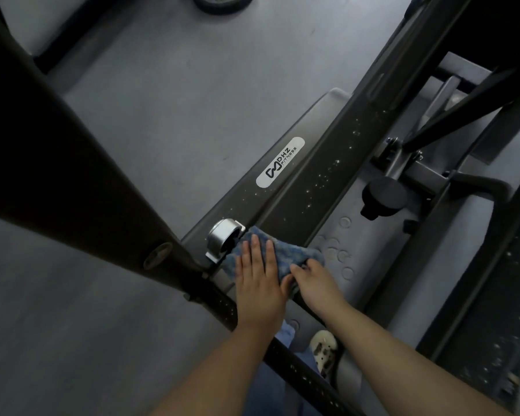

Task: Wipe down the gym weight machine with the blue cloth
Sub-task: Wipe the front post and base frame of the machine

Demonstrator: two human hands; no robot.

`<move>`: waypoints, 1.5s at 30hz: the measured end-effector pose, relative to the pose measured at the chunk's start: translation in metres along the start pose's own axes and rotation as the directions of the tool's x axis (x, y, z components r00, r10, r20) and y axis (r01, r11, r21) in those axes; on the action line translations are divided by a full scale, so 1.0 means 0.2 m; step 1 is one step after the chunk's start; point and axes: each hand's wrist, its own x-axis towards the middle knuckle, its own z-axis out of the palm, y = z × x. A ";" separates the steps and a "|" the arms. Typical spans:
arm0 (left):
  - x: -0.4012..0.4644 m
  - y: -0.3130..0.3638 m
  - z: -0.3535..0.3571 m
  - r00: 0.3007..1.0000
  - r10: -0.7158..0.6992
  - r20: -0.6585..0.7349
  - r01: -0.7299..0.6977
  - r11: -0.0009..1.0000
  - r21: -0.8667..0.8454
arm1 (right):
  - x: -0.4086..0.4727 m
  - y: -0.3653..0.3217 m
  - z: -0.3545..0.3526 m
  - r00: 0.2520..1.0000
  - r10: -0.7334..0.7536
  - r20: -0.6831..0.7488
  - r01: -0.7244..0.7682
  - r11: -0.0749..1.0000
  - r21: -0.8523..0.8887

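The blue cloth [294, 253] lies on the lower end of a dark sloping beam [321, 163] of the weight machine, beside a chrome round fitting [222, 237]. My left hand [260, 277] presses flat on the cloth with straight fingers. My right hand [311, 279] grips the cloth's right edge, fingers curled round it. White specks dot the beam above the cloth. A white DHZ Fitness label [279, 162] sits on the beam's left face.
A thick dark frame bar [72, 163] crosses diagonally at left. A black round knob [383, 196] and bracket stand right of the beam. A grey footplate [370, 244] lies below. My shoe [323, 348] is underneath. A weight plate [222, 3] lies on the grey floor far off.
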 end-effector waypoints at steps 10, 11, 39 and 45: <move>0.18 0.03 -0.08 0.996 0.081 0.036 -0.082 0.996 0.033 | 0.01 -0.06 -0.03 0.997 0.067 -0.026 -0.058 0.961 0.270; 0.25 0.06 -0.10 0.993 0.114 0.029 -0.115 0.992 0.050 | 0.03 -0.08 -0.07 0.997 0.071 -0.036 -0.056 0.947 0.316; 0.65 0.35 -0.17 0.970 0.244 -0.018 -0.242 0.967 0.083 | 0.42 -0.27 -0.29 0.979 0.144 -0.146 -0.039 0.828 0.559; 0.99 0.60 -0.29 0.951 0.276 0.142 -0.296 0.943 0.154 | 0.62 -0.45 -0.56 0.951 0.171 -0.257 0.008 0.819 0.574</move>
